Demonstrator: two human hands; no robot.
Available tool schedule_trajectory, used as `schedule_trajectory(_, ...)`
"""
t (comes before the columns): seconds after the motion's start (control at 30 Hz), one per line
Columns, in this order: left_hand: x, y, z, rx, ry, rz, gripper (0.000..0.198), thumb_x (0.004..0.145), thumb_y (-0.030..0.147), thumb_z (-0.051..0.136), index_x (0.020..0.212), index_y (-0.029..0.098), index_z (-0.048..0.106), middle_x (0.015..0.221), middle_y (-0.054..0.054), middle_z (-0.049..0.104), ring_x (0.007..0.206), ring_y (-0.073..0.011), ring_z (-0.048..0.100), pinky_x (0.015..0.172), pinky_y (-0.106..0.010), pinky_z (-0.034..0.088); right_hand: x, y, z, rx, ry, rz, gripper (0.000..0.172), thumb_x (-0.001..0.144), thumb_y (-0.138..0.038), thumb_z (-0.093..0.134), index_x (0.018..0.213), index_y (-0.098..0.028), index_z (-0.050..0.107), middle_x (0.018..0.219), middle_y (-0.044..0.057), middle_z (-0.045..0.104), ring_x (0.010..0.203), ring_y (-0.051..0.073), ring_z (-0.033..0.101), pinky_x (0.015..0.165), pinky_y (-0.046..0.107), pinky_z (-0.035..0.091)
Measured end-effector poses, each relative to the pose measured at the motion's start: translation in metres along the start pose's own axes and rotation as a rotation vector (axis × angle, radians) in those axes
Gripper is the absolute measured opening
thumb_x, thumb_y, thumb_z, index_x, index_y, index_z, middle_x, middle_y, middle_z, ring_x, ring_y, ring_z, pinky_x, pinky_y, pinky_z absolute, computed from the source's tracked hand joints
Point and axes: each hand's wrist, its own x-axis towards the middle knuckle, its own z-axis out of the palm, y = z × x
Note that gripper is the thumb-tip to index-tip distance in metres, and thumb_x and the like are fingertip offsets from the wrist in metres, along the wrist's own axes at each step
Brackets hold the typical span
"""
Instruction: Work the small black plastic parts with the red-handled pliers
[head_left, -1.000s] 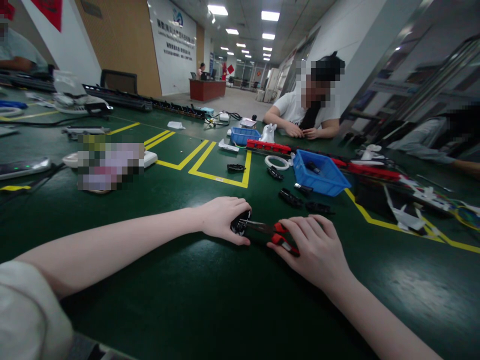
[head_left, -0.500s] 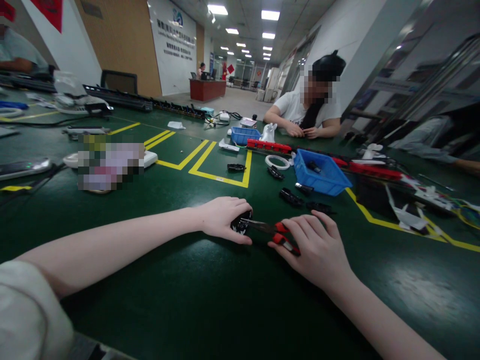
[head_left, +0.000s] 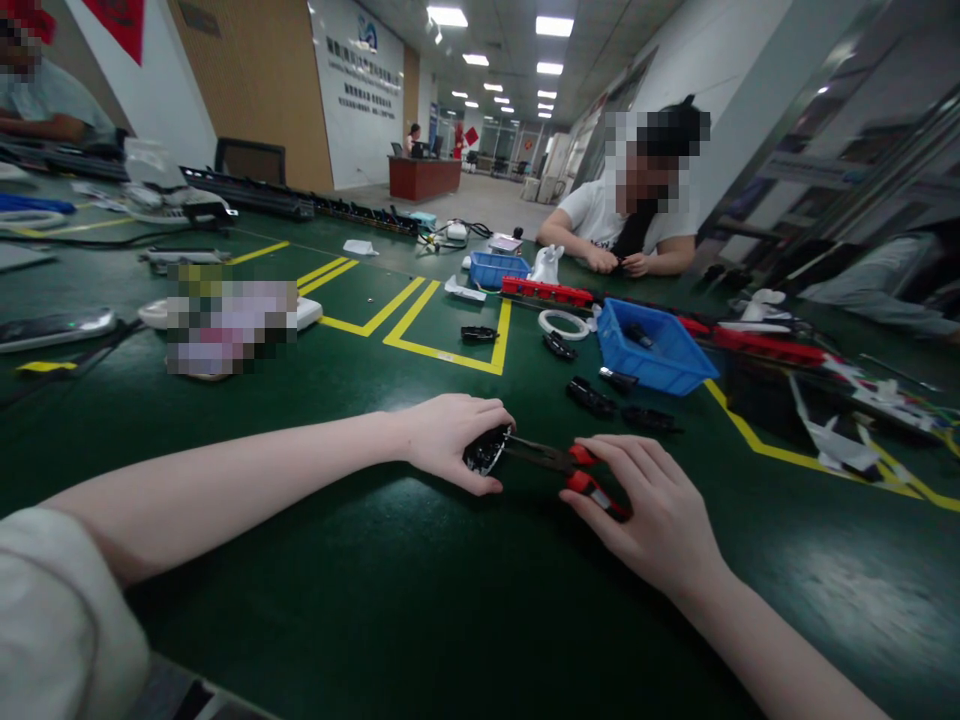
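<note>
My left hand [head_left: 450,437] is closed around a small black part [head_left: 487,452] with a pale, shiny edge; its exact kind I cannot make out. In my right hand [head_left: 656,500] is a pair of long-nosed pliers [head_left: 544,455] with red handles. The jaws point left and their tip meets the right edge of the black part. Both hands are low over the green tabletop [head_left: 420,580]. Beyond my right hand lie several similar black parts [head_left: 590,396].
A blue bin [head_left: 664,375] with black parts inside stands beyond my right hand, beside a white ring-shaped roll [head_left: 562,325]. A smaller blue bin [head_left: 495,270] is farther back. At left lies a blurred-out phone-like object [head_left: 236,325]. Across the table sits a person [head_left: 637,215].
The pliers have drawn slightly to the right, their tip shifting from over the black part to its right edge. My left hand keeps its hold. The whole view has shifted a little.
</note>
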Motion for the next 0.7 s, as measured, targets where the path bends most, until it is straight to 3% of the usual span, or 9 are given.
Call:
schedule_trajectory(0.27, 0.0004, 0.0029, -0.0031, 0.032, -0.046, 0.062, 0.057, 0.074, 0.044, 0.066, 0.119, 0.015, 0.05, 0.11, -0.009, 0.06, 0.093, -0.0255, 0.062, 0.081, -0.034, 0.049, 0.0, 0.0017, 0.0023, 0.036, -0.054, 0.0, 0.041, 0.088, -0.047, 0.058, 0.114, -0.015, 0.058, 0.107, 0.013, 0.066, 0.097, 0.027, 0.062, 0.08, 0.04, 0.05)
schedule_trajectory(0.7, 0.0001, 0.0013, -0.0009, 0.081, -0.038, 0.105, 0.054, 0.077, 0.047, 0.064, 0.118, 0.015, 0.05, 0.108, -0.009, 0.059, 0.09, -0.0244, 0.061, 0.08, -0.034, 0.048, 0.0027, -0.0037, 0.0032, -0.016, -0.039, -0.075, 0.043, 0.088, -0.047, 0.058, 0.113, -0.012, 0.06, 0.104, 0.013, 0.065, 0.091, 0.024, 0.061, 0.075, 0.036, 0.049)
